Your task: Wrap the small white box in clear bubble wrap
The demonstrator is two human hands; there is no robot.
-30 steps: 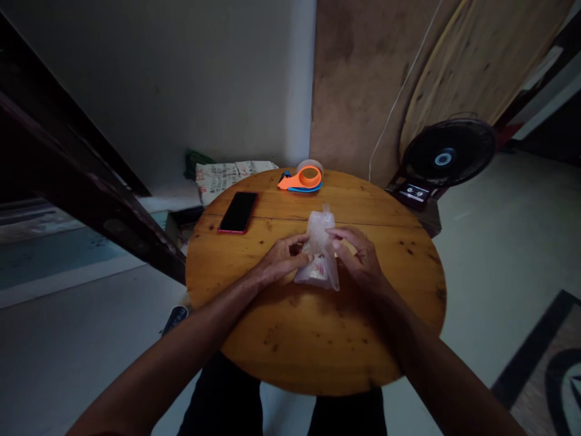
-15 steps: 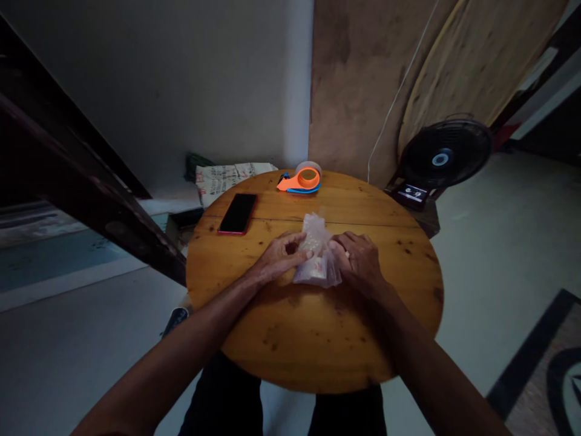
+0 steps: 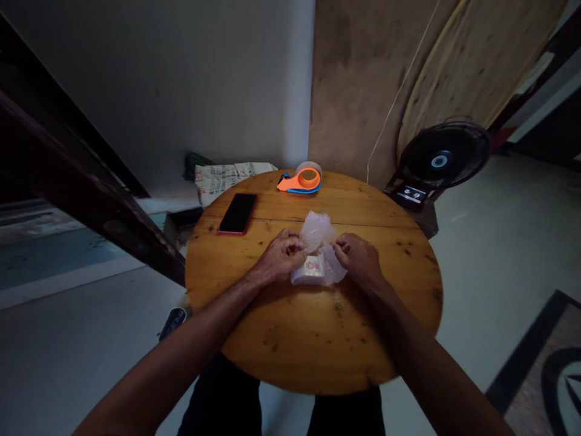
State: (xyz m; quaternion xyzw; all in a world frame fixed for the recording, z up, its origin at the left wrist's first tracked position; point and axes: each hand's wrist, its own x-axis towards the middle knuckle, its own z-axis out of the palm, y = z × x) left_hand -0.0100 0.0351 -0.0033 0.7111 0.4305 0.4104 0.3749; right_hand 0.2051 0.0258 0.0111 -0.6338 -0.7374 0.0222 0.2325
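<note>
Plastic wrap pinched by left hand and right hand, printed box framed between the fingers, well inside near edge of tabletop

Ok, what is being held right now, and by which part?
Translucent wrap: the right hand pinches its right side, near the small box. The left hand touches its left edge; whether it grips there is unclear.

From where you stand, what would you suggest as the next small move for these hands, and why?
I would probably have the right hand fold the right flap of the plastic wrap over the small box, since that flap spreads out past the box's right side, the hand is at its edge, and the box's printed top shows.
</note>
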